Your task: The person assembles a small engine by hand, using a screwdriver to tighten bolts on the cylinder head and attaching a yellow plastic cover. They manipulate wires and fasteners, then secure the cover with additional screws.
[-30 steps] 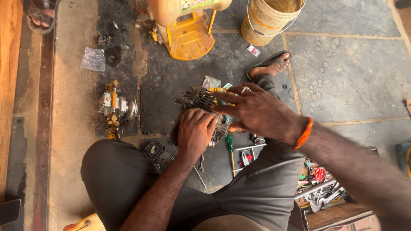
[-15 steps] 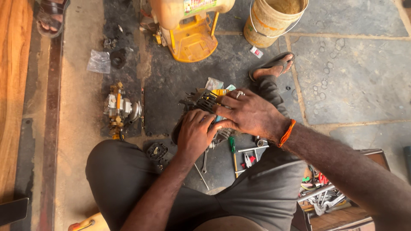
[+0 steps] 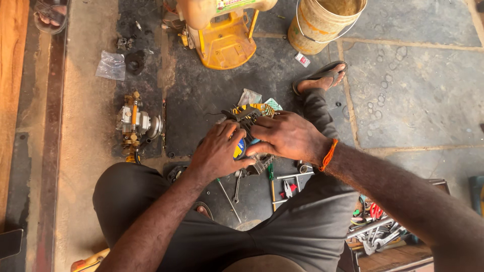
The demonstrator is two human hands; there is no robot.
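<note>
Engine part on dark floor, centre frame, gripped both sides.
Left hand clasping at 7 o'clock, right hand at 3; best steadied firmly, turned slowly.

Soft, even daylight; faint shadows; sharp centre; slight wide-angle stretch at the edges.

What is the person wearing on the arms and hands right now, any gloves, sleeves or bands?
Both hands are bare, with no gloves: the left hand and the right hand. Both forearms are bare too, with no sleeves in view. The right wrist carries a thin orange cord bracelet. No watch or ring shows. Dark grey trousers cover the legs below.
</note>
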